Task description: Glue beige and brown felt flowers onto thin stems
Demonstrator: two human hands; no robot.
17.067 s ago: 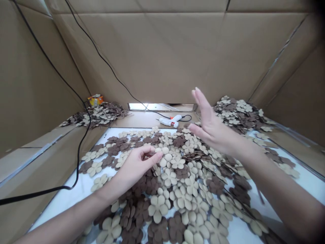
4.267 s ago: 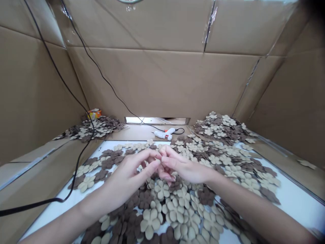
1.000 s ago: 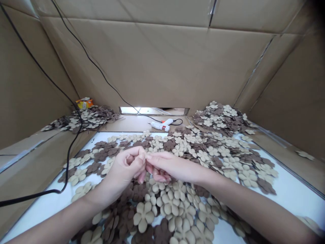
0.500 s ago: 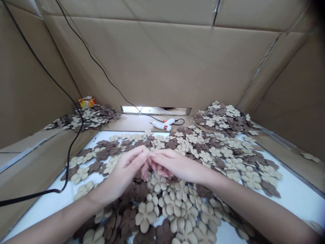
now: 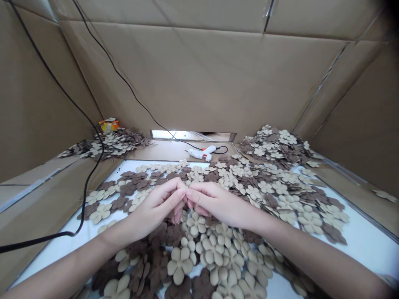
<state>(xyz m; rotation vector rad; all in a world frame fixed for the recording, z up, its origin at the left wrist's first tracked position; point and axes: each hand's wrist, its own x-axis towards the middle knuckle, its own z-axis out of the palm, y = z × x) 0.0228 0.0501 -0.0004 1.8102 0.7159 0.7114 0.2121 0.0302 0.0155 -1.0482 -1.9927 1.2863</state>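
Note:
My left hand (image 5: 163,203) and my right hand (image 5: 215,201) meet fingertip to fingertip over the middle of the white board (image 5: 56,253). Thumbs and forefingers are pinched together on both hands, and the other fingers curl beneath. Whatever they hold, if anything, is too small or hidden to make out. Beneath and around the hands lie many flower-shaped pieces, some beige (image 5: 180,265) and some dark brown (image 5: 158,268), overlapping in loose layers.
A white glue gun (image 5: 201,153) lies behind the board, near a slot in the cardboard wall. Flower heaps stand at back left (image 5: 114,143) and back right (image 5: 280,147). An orange-yellow container (image 5: 108,125) is by the left heap. A black cable (image 5: 84,195) hangs down the left side.
The thumbs and fingertips have drawn slightly closer together, and the curled fingers have shifted a little. The whole view has moved slightly.

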